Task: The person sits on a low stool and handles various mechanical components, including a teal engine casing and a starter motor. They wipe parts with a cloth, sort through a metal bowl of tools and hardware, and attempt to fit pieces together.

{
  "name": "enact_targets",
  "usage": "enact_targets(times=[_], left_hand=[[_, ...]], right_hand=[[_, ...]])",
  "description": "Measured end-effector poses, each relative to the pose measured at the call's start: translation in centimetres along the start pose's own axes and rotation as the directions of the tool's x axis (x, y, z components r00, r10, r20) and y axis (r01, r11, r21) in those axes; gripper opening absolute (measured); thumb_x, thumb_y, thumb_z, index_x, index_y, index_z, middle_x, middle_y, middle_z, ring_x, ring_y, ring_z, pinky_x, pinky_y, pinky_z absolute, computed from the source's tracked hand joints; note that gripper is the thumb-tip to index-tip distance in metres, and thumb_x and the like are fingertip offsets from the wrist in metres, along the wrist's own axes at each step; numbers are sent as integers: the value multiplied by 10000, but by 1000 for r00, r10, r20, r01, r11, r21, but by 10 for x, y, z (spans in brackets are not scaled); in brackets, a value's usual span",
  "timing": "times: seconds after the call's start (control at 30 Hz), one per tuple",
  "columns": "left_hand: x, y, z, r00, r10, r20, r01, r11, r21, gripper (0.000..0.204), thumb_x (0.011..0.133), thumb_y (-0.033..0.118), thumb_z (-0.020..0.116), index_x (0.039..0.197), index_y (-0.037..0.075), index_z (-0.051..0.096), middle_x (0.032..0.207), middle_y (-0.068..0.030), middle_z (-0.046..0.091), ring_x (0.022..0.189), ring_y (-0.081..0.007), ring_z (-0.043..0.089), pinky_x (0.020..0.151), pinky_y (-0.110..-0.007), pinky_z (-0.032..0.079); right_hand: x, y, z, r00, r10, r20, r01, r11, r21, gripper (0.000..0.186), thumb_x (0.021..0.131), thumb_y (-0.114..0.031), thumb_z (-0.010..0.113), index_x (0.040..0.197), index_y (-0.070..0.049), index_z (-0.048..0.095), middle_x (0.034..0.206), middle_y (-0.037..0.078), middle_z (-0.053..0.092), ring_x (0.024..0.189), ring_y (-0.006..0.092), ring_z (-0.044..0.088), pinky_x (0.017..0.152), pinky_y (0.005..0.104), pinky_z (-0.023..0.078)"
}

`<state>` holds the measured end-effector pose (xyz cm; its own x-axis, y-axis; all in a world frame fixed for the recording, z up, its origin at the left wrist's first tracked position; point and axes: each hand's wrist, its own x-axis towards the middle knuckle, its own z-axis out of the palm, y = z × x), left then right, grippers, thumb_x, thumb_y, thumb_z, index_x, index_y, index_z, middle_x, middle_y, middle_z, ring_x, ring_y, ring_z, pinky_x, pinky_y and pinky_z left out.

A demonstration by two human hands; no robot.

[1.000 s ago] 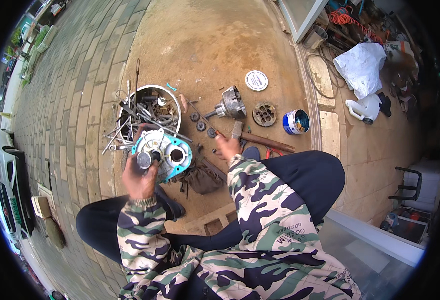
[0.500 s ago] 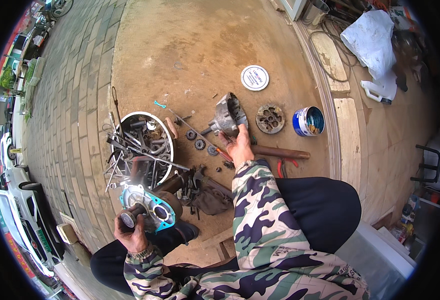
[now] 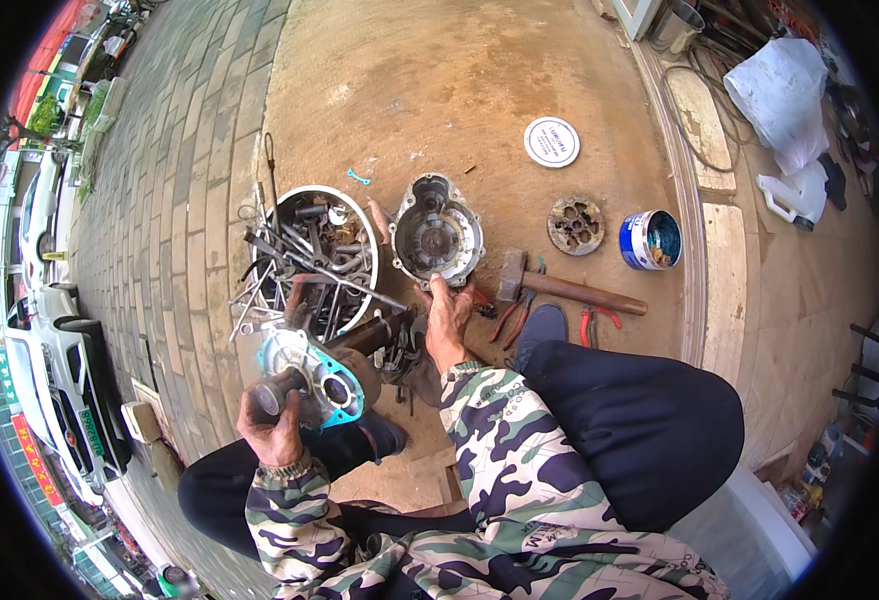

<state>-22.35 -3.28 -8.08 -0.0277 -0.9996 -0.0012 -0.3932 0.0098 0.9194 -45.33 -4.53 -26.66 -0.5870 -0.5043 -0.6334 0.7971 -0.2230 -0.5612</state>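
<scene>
The step in hand appears to be the handling of two machine parts together, one per hand, and the next move would seem to call for a firm hold on both, with the open faces kept in sight. The left hand (image 3: pixel 278 430) grips the short, round-ended grey metal shaft (image 3: pixel 272 396) that juts from a silver cast-metal casing (image 3: pixel 292 350), tilted above the lower leg and just beside the near edge of the white-rimmed round tub (image 3: pixel 373 248). A flat turquoise gasket (image 3: pixel 341 415) follows the casing's lobed outline, next to a smooth round bore. The right hand (image 3: pixel 447 325) grasps the near rim of a dull grey, cup-shaped metal housing (image 3: pixel 438 238), thumb uppermost, other fingers partly hidden; its hollow faces up, with small lugs round the rim. Whether the brown, gritty concrete floor (image 3: pixel 410 90) bears any of its weight, I cannot tell. Toward the floor's right edge lie a wooden-handled hammer (image 3: pixel 582 292) with a blocky metal head, a rough, greasy-looking perforated metal disc (image 3: pixel 565 232), and a blue-and-white cylindrical can (image 3: pixel 634 243). Slender steel tools (image 3: pixel 310 245) fill the tub in a tangle.
</scene>
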Motion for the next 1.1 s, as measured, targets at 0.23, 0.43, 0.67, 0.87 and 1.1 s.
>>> enact_targets(times=[0.23, 0.43, 0.67, 0.87, 1.1], left_hand=[[-4, -8, 4, 1000, -1, -1, 0, 996, -89, 350, 825, -84, 766, 1152, -31, 655, 1105, -140, 745, 980, -182, 714, 899, -323, 555], [-5, -5, 1, 1000, -28, -1, 28, 998, -56, 318, 835, -56, 767, 1118, -9, 630, 1138, -140, 721, 1050, -210, 692, 984, -352, 521], [-5, -7, 0, 999, -40, -8, 39, 998, -39, 337, 835, -64, 756, 1146, -17, 637, 1124, -132, 728, 1025, -189, 688, 976, -340, 517], [-4, -10, -2, 1000, -21, -9, 21, 1000, -22, 335, 826, -63, 765, 1136, -19, 644, 1116, -126, 730, 1012, -173, 680, 960, -327, 516], [-4, -4, 3, 999, -30, -26, 29, 999, -34, 353, 811, -54, 784, 1142, -34, 663, 1094, -115, 740, 1005, -168, 678, 935, -312, 516]], right_hand=[[12, 16, -12, 991, -83, 103, 87, 996, -36, 707, 949, -13, 644, 1555, -155, 309, 1381, 90, 556, 1119, 211, 639, 817, 364, 646], [9, 19, -11, 991, -75, 113, 80, 996, -42, 694, 949, -8, 639, 1548, -157, 321, 1382, 86, 553, 1124, 204, 636, 809, 357, 647], [5, 10, -7, 990, -61, 124, 77, 990, -122, 733, 953, -25, 647, 1578, -150, 285, 1415, 101, 523, 1146, 226, 623, 826, 377, 642], [4, 7, -3, 991, -55, 121, 70, 991, -118, 676, 976, -62, 642, 1564, -141, 320, 1396, 93, 539, 1145, 223, 620, 827, 384, 637], [28, -10, -5, 994, -69, 81, 75, 994, -74, 444, 996, -136, 655, 1403, -78, 487, 1274, 96, 640, 1026, 243, 697, 774, 372, 657]])
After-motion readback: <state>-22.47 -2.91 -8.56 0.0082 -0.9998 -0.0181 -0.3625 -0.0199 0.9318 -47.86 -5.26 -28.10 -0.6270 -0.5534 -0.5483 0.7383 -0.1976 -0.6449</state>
